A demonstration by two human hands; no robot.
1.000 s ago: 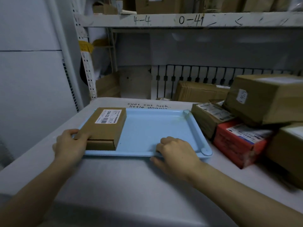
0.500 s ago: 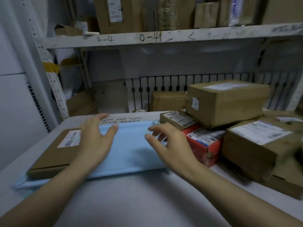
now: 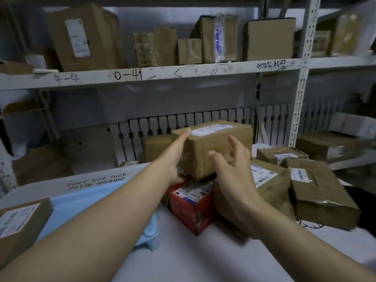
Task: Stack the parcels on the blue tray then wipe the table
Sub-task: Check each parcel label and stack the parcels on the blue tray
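The blue tray (image 3: 85, 202) lies at the lower left of the white table, with a flat brown parcel (image 3: 20, 222) on its left end. A pile of parcels stands right of the tray. On top of the pile sits a large brown box (image 3: 215, 143), resting on a red box (image 3: 193, 202). My left hand (image 3: 175, 157) is open and flat against the large box's left side. My right hand (image 3: 232, 171) is open in front of that box's front face, fingers spread; I cannot tell whether it touches.
More brown parcels (image 3: 321, 192) lie on the table at the right, one (image 3: 262, 180) behind my right hand. A metal shelf (image 3: 154, 75) loaded with boxes runs overhead. A black wire rack (image 3: 183, 123) stands behind the pile. An upright shelf post (image 3: 301, 78) is at the right.
Both hands have left the tray and moved up and right to the large brown box on the pile. The view has turned right, so the tray now sits at the lower left.
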